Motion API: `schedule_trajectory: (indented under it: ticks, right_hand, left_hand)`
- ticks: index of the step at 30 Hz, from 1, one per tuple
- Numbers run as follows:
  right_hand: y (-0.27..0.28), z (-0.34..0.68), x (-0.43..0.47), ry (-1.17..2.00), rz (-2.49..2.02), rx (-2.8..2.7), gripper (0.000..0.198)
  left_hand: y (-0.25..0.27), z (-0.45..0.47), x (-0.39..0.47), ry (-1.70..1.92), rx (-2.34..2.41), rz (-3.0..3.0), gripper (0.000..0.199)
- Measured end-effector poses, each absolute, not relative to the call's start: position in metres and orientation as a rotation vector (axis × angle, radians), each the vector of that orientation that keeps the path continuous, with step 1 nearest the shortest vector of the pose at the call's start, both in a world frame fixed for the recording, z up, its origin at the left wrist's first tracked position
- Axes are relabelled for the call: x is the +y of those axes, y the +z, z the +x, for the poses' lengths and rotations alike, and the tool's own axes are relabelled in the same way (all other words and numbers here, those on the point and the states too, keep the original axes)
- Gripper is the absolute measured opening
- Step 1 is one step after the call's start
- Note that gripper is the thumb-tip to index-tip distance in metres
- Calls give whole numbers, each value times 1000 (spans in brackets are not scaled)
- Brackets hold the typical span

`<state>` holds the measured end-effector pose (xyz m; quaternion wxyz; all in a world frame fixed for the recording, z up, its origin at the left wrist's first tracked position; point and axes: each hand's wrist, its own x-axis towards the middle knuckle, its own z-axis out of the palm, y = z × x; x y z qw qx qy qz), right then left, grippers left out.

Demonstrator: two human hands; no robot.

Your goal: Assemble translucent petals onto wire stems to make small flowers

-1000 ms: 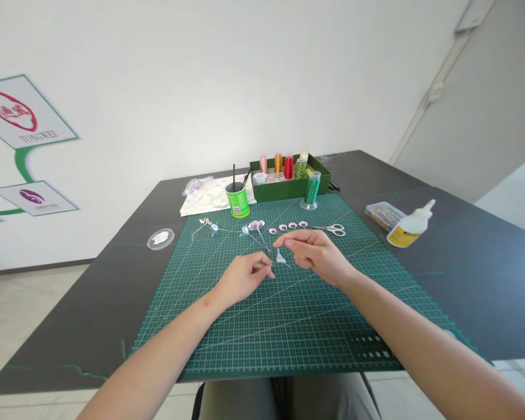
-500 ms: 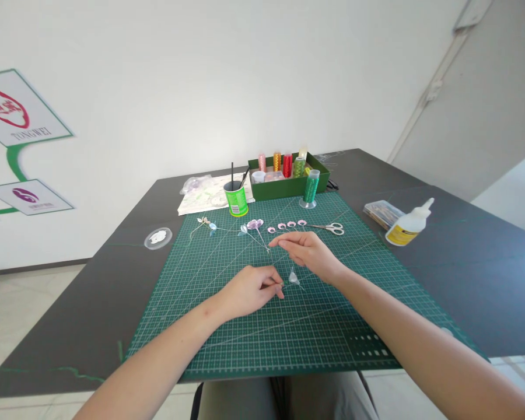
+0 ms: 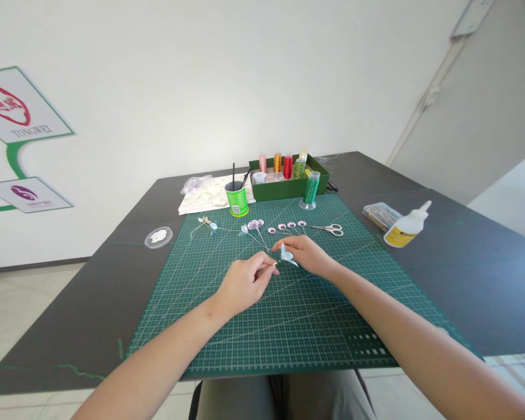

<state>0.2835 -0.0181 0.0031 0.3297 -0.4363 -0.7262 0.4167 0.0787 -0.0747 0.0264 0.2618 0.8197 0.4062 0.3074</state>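
My left hand [image 3: 248,282] pinches the thin stem of a pale blue fabric flower [image 3: 287,256] between thumb and fingers. The flower's petals point right, and a bit of green shows on the stem below them. Just behind the flower, my right hand [image 3: 307,252] has its fingertips pressed together; whatever they hold is too fine to make out. Beyond the hands lie a purple flower [image 3: 256,224] on a wire stem, a light blue flower [image 3: 244,230] and several small pink-purple loop petals [image 3: 282,227]. Scissors [image 3: 332,230] rest to their right.
A green cutting mat [image 3: 227,344] covers the table's middle. At its back stand a green can [image 3: 237,201], a green thread spool [image 3: 310,189] and a box [image 3: 284,189] of spools. A glue bottle [image 3: 406,227] stands right; a small dish [image 3: 158,237] sits left.
My left hand has moved up and away from me, raising the pale blue flower, which now stands in front of my right hand. My right hand has shifted slightly downward.
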Motion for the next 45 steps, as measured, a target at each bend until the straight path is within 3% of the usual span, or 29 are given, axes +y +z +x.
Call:
schedule_trajectory:
  ticks: [9,19,24,27,34,45]
  right_hand:
    - [10,286,-21,1067,-1184,-1988,36]
    - [6,285,-21,1142,-1112,-1931,28]
    - [6,291,-16,1441,-1050,-1559,34]
    - [8,299,-12,1456,-977,-1330,37]
    - [11,322,1,1168,-1192,-1301,39]
    - [17,374,18,178,-1925,-1475,24]
  left_hand:
    - [27,76,-65,1176,1309,1945,14]
    - [21,75,-53,1171,1164,1505,22]
    - [21,75,-48,1194,1021,1325,24]
    - [23,74,-47,1236,1003,1285,23]
    - [24,69,-43,1316,1014,1269,21]
    - [26,64,-39,1393,1045,1248,21]
